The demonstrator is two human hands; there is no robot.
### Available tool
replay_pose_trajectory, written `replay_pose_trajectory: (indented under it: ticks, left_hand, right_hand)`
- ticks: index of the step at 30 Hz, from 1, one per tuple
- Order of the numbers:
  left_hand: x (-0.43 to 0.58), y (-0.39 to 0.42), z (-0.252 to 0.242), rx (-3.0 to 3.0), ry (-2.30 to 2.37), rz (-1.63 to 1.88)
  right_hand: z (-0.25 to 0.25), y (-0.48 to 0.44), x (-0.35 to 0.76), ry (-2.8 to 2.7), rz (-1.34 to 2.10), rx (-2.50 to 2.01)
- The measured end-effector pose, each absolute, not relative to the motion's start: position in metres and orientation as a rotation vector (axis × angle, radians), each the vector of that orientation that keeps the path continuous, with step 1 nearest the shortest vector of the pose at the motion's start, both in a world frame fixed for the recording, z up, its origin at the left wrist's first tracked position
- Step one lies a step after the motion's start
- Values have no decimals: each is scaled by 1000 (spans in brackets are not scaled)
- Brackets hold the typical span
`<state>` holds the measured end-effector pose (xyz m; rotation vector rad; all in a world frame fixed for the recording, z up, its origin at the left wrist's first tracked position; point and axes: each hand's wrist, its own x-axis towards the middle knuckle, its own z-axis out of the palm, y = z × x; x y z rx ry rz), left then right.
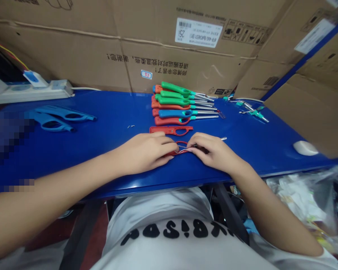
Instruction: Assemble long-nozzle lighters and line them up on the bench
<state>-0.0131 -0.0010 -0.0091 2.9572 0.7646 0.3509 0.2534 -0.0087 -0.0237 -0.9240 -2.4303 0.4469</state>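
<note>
The left hand [154, 150] grasps one red shell [173, 153] at its left part, while the right hand [212, 152] pinches at its right, by a thin wire [182, 151]. The shell's long axis runs left to right between the hands, neither clearly nearer. One silver tip [223, 138] shows past the right hand. Just on the far side, roughly parallel, lies one red half [171, 130], nearer the left hand; whether they touch I cannot tell. Farther off, lighters [173, 120] are stacked: three green, one blue on top, several red or orange, overlapping too much for a firm total. At least two blue shells [55, 123] lie far left; one white mouse [305, 148] sits right.
</note>
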Motion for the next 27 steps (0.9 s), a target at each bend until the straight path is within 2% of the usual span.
replay_pose_trajectory:
  ticks: [27]
  left_hand:
    - [-11,-2,-10,3004,774,340]
  right_hand:
    - [-20,-18,252,-2444,480,-939]
